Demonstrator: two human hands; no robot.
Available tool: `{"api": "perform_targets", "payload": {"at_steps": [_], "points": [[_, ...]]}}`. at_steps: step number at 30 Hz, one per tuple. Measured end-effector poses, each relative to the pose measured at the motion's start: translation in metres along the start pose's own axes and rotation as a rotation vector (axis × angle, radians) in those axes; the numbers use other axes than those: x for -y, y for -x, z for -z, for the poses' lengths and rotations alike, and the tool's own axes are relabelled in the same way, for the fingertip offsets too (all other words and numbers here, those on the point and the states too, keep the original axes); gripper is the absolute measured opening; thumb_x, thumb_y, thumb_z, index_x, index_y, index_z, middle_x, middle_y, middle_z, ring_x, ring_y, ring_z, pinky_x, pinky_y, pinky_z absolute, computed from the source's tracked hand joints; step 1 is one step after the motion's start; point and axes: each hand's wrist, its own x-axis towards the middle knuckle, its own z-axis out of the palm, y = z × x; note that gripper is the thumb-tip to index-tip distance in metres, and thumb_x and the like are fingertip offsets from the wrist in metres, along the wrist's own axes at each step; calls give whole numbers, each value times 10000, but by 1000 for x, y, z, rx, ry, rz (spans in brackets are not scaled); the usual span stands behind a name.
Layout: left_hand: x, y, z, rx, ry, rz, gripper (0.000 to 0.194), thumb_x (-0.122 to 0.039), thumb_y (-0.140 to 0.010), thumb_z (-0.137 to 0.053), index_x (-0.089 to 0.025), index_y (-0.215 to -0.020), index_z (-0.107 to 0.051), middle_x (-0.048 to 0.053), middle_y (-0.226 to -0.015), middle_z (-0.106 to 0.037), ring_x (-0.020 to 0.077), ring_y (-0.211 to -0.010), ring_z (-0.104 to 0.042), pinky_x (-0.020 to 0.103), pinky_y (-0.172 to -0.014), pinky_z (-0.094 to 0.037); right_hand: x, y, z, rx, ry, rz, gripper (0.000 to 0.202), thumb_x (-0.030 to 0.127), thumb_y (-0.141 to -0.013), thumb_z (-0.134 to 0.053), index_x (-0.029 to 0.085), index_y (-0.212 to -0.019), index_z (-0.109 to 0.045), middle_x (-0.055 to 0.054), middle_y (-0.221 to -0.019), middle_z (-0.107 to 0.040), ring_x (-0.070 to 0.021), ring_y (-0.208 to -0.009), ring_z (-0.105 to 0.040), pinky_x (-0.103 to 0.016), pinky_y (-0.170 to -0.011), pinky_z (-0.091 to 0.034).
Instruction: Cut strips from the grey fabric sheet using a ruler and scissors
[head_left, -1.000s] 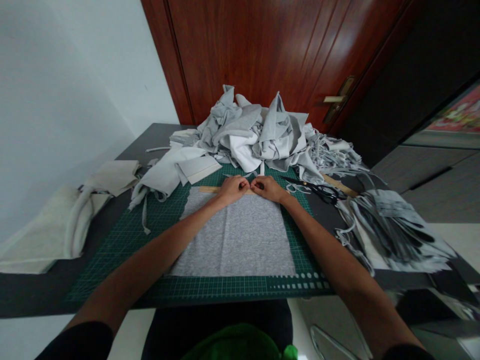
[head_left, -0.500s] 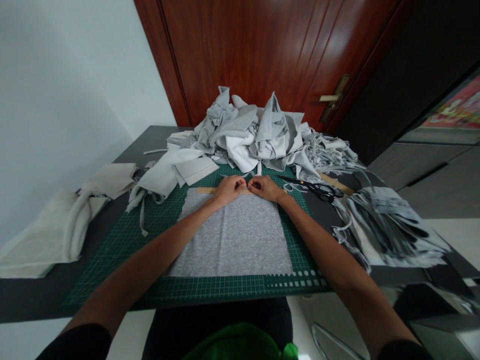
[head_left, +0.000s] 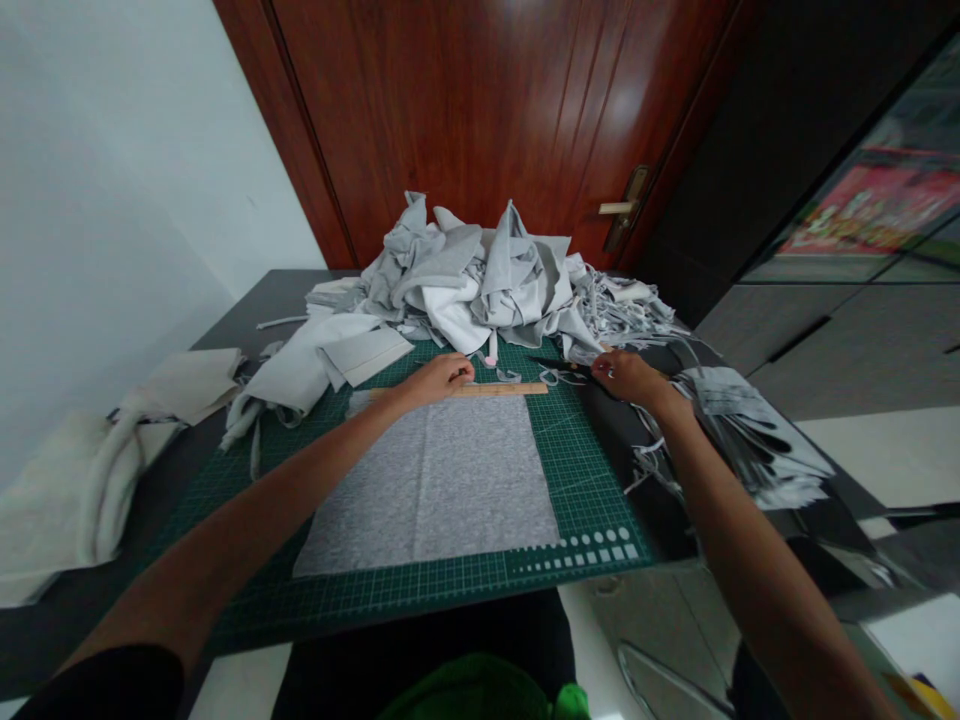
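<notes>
A grey cloth piece (head_left: 442,480) lies flat on the green cutting mat (head_left: 585,480). Along its far edge runs a wooden ruler (head_left: 517,388). My left hand (head_left: 436,378) rests on the ruler with its fingers curled closed; what is between them, if anything, is hidden. Off to the right, my right hand (head_left: 634,378) is closed round the handles of black scissors (head_left: 559,364), whose blades point left. Small curled fabric scraps (head_left: 508,376) lie just beyond the ruler, near a thin white item with a pink end (head_left: 491,350).
A heap of grey and white cloth (head_left: 480,270) stands at the back against the wooden door (head_left: 465,120). Thin fabric strips (head_left: 630,310) and a folded grey stack (head_left: 750,430) lie to the right. Cream cloth (head_left: 67,500) covers the left table end.
My right hand has left the ruler's middle and moved right to the scissors, closing on their handles. My left hand stays at the ruler. The view has shifted slightly right.
</notes>
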Motion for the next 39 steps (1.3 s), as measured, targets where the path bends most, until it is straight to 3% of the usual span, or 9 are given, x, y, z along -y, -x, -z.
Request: {"api": "perform_targets", "payload": {"at_steps": [5, 9, 13, 21, 25, 28, 31, 34, 39], "points": [[3, 5, -1, -36, 40, 80, 231, -345, -950, -616, -172, -834, -716, 24, -792, -661, 144, -689, -571, 246, -644, -407, -36, 25, -24, -72, 31, 70, 293, 169, -935, -587, 180, -1157, -777, -171, -1159, -786, -320, -1124, -726, -442, -1064, -552], [3, 7, 1, -42, 79, 99, 267, -393, -945, -632, -170, -858, -750, 38, -826, -696, 148, -717, -598, 248, -663, -429, -66, 33, -38, -209, 5, 91, 331, 171, -904, -592, 150, -1188, -762, -200, -1147, -773, -358, -1099, -724, -520, -1039, -574], [3, 8, 1, -53, 131, 138, 267, -411, -934, -669, -169, -891, -774, 47, -867, -732, 150, -743, -608, 258, -691, -451, -86, 33, -39, -133, -18, 149, 298, 210, -890, -615, 164, -1135, -779, -172, -1104, -798, -340, -1057, -742, -503, -1019, -582], [1, 8, -2, -67, 158, 182, 239, -371, -937, -689, -157, -881, -779, 33, -815, -715, 136, -685, -525, 283, -644, -404, -69, 3, -14, 126, 33, 246, 299, 266, -866, -658, 172, -1126, -772, -162, -1096, -798, -314, -1044, -745, -438, -974, -584], [-2, 7, -2, -83, 156, 195, 192, -317, -920, -688, -156, -857, -772, 17, -802, -702, 127, -672, -518, 274, -642, -397, -62, -9, 6, 337, 87, 213, 152, 265, -775, -729, 210, -913, -761, -91, -926, -799, -257, -855, -746, -337, -807, -561], [-4, 7, -1, -70, 142, 216, 155, -259, -939, -686, -148, -867, -768, 22, -810, -717, 131, -695, -522, 273, -660, -398, -60, -8, 17, 426, 159, 198, 100, 309, -798, -732, 223, -755, -706, -71, -819, -779, -228, -773, -728, -310, -734, -519], [-3, 6, -1, -46, 146, 222, 150, -237, -946, -681, -141, -875, -771, 34, -807, -719, 144, -717, -546, 280, -668, -401, -60, -2, 21, 430, 175, 190, 213, 380, -845, -692, 230, -695, -668, -69, -738, -753, -222, -697, -693, -320, -686, -501], [0, 6, -2, -42, 164, 222, 162, -248, -936, -681, -131, -878, -776, 35, -799, -717, 145, -715, -549, 280, -666, -401, -64, 7, 23, 389, 77, 186, 103, 304, -811, -650, 223, -789, -708, -83, -800, -778, -238, -723, -711, -338, -708, -518], [7, 5, -4, -53, 211, 173, 214, -317, -915, -672, -147, -842, -779, 18, -777, -718, 143, -702, -568, 263, -661, -403, -74, 24, 32, 198, -36, 46, 85, 331, -812, -649, 252, -824, -679, -97, -769, -741, -285, -705, -699, -394, -683, -517]]}}
